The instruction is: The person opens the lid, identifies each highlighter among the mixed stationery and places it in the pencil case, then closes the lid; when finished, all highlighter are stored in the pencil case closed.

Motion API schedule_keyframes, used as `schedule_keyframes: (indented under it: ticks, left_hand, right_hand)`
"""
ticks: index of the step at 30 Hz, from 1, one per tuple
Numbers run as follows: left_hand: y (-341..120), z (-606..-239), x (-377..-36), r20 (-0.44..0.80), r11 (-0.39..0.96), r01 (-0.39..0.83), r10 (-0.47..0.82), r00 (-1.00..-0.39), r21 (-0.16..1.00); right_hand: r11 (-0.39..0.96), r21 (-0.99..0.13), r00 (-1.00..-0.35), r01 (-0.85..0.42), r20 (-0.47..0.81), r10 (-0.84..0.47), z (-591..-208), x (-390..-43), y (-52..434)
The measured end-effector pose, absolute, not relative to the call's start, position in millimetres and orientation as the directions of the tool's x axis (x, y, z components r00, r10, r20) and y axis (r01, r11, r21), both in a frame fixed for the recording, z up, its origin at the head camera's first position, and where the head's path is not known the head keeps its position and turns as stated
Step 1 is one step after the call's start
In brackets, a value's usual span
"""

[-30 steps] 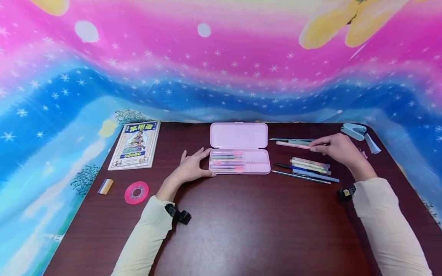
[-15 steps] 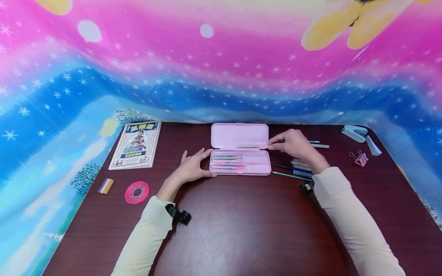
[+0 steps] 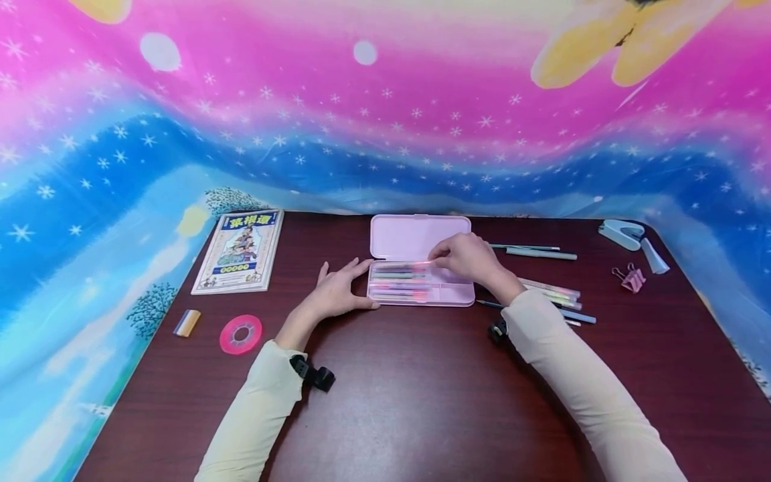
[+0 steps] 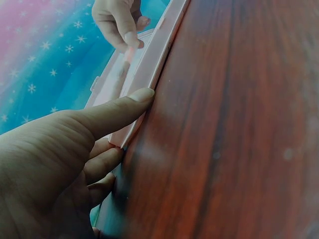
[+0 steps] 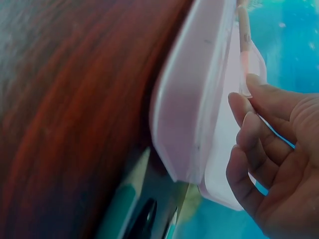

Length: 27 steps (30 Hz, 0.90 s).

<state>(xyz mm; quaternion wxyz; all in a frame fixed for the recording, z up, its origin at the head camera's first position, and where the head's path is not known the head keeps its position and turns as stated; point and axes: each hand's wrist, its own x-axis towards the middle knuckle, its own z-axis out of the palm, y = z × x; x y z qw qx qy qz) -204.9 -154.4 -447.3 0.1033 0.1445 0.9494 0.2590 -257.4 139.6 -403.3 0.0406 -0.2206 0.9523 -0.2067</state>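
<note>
The left hand [image 3: 337, 292] rests relaxed fingers against the open pink plastic pencil case [image 3: 415, 237] while the right hand [image 3: 466, 258] pinches a slim pink pen [image 5: 244, 35] over it; no writing is legible.

A dark red wooden counter [image 3: 421, 402] is seen, on which an open pink pencil case [image 3: 419, 271] is set near the far edge, a booklet [image 3: 239, 252], an eraser [image 3: 187, 323] and a pink tape roll [image 3: 241, 334] toward the left edge, loose pens [image 3: 551, 292] right of the case, and a stapler [image 3: 620, 233] and a pink binder clip [image 3: 629, 278] at the far right corner.
</note>
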Motion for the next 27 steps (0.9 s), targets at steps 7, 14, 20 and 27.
schedule_keyframes:
  ticks: [7, 14, 20, 27]
  left_hand:
    - [-154.7, -447.6, -204.9, -0.127, 0.82, 0.22, 0.332, -0.935, 0.528]
    - [-154.3, -447.8, -205.4, -0.127, 0.822, 0.218, 0.329, -0.936, 0.526]
    - [-154.2, -446.9, -204.7, -0.128, 0.822, 0.214, 0.326, -0.937, 0.528]
    - [-154.5, -446.9, -205.2, -0.125, 0.822, 0.216, 0.326, -0.937, 0.527]
  right_hand:
    - [0.849, -0.358, -0.907, -0.39, -0.009, -0.42, -406.3, -257.2, 130.9]
    - [0.858, -0.324, -0.908, -0.398, 0.005, -0.419, -408.2, -255.8, 124.8]
    - [0.867, -0.307, -0.91, -0.393, -0.005, -0.414, -407.7, -256.1, 123.8]
    - [0.796, -0.485, -0.912, -0.361, 0.005, -0.41, -401.4, -260.4, 142.9]
